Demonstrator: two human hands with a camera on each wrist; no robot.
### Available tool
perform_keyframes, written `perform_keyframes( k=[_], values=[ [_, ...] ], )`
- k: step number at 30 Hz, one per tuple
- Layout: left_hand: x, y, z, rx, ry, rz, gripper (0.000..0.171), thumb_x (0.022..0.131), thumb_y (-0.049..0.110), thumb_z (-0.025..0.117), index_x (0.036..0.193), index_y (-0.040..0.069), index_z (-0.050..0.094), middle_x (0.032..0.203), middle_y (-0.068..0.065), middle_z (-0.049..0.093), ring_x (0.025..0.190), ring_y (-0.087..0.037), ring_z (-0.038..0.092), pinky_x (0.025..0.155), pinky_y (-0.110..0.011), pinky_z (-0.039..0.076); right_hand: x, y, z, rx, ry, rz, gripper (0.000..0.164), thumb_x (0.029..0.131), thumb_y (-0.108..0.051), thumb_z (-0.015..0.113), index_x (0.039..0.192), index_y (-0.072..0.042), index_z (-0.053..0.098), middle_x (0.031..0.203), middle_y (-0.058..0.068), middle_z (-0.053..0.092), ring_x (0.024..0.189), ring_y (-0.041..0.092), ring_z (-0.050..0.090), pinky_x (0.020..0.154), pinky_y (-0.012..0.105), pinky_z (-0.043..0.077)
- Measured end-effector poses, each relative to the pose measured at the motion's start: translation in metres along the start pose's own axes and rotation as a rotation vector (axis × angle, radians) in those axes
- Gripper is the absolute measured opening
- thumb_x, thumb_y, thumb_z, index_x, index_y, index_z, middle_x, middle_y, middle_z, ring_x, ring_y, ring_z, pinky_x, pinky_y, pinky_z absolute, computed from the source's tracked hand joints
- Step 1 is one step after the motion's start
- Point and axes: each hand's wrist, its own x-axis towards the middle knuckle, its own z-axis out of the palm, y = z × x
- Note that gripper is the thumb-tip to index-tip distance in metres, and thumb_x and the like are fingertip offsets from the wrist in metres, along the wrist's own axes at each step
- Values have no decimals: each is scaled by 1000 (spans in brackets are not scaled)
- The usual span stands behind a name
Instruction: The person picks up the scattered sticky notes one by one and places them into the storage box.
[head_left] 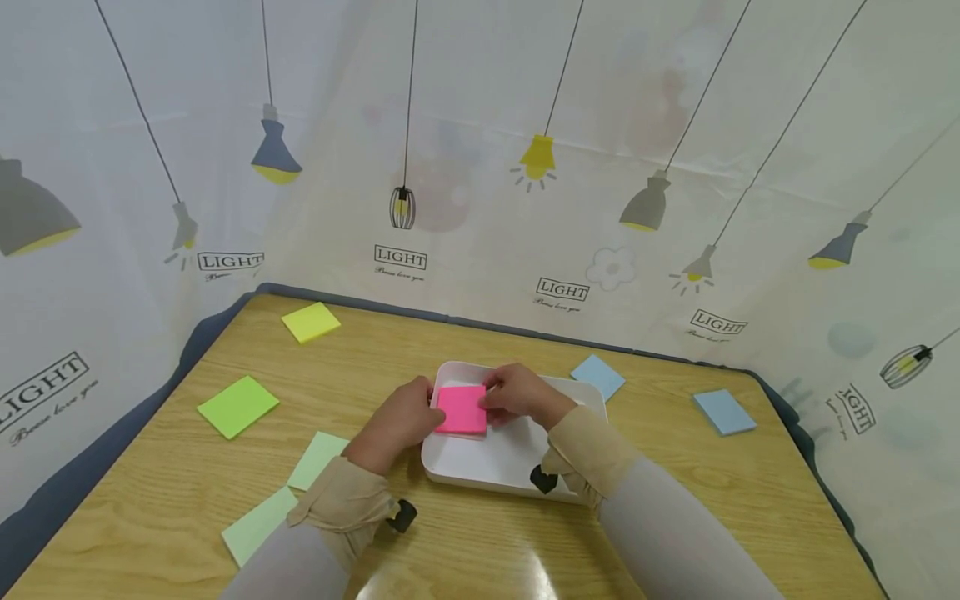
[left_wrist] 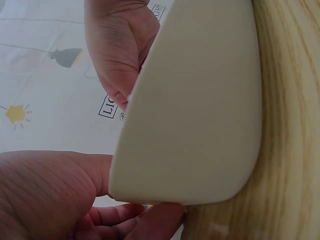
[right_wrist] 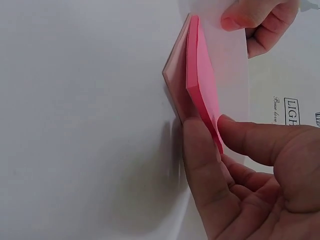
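A white tray (head_left: 487, 462) stands on the wooden table. My left hand (head_left: 396, 423) grips its left end, thumb over the rim and fingers against the outer wall, as the left wrist view shows. Above the tray's left part, my right hand (head_left: 522, 392) pinches a bright pink sticky note pad (head_left: 461, 408) by its right edge. Close up in the right wrist view, a paler pink pad (right_wrist: 174, 80) lies beneath the bright one, and the two stand slightly apart at the far edge. My right thumb is on the bright pad, with a finger at the pads' lower side.
Green pads lie to the left: a bright green one (head_left: 238, 407) and two pale green ones, one partly behind my left sleeve (head_left: 318, 454). A yellow pad (head_left: 311, 322) is at the back left. Blue pads (head_left: 597, 377) (head_left: 723, 412) lie behind and right of the tray.
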Motion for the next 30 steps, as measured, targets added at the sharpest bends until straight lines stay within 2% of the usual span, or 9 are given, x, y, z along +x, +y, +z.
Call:
perform_keyframes(
  k=[7, 11, 18, 30],
  values=[
    [0, 0, 0, -1, -4, -3, 34, 85, 25, 61, 112, 8, 50, 97, -7, 59, 79, -19, 53, 69, -32, 48, -2, 2, -1, -66, -14, -10, 24, 80, -17, 70, 100, -6, 61, 79, 11, 68, 68, 19, 64, 61, 31, 56],
    [0, 1, 0, -4, -3, -5, 34, 85, 25, 61, 112, 8, 50, 97, -6, 59, 79, -19, 53, 69, -32, 48, -3, 3, -2, -72, -23, -15, 25, 81, -16, 69, 101, -4, 60, 78, 11, 69, 67, 19, 65, 61, 32, 56],
    [0, 0, 0, 0, -1, -2, 34, 85, 25, 61, 112, 7, 50, 98, -7, 59, 80, -19, 53, 70, -33, 49, -4, 1, -1, -64, -26, 24, 29, 80, -20, 70, 103, -6, 60, 81, 11, 69, 69, 20, 64, 63, 32, 56],
    [-1, 0, -1, -13, -2, -19, 36, 85, 26, 61, 114, 8, 50, 100, -7, 59, 81, -19, 53, 70, -33, 49, -6, -2, -1, -60, -18, 18, 34, 79, -21, 71, 107, -6, 59, 83, 11, 68, 71, 20, 65, 66, 32, 56]
  ],
)
